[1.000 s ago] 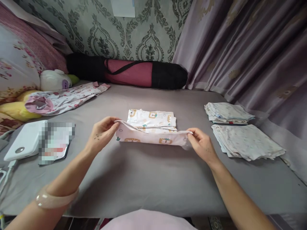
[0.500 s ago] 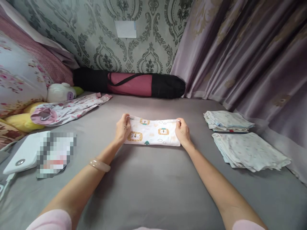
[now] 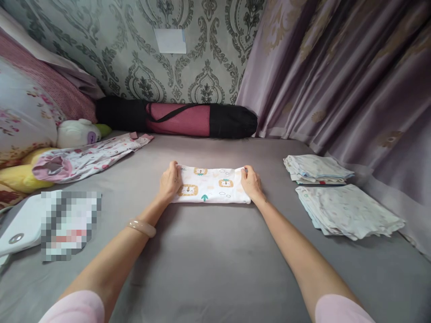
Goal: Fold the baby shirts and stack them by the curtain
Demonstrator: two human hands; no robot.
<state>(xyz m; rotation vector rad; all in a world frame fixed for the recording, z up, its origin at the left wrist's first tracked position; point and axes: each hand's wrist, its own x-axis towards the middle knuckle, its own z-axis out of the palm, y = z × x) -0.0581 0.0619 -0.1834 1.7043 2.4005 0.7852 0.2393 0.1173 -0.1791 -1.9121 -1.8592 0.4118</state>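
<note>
At the left, a white power bank (image 3: 25, 224) lies on the grey-sheeted bed (image 3: 215, 260) beside a pixelated flat item (image 3: 70, 226), whose markings cannot be read. Next, the left hand (image 3: 170, 180) grips the left end of a folded lion-print cloth (image 3: 212, 187), near its far corner. The cloth lies flat on the bed, stretched between both hands; tiny dark marks by the left fingers are too small to read. The right hand (image 3: 252, 183) grips its right end. Farther right, well apart, sit two stacks of folded cloths (image 3: 350, 211), the farther one showing a small red patch.
</note>
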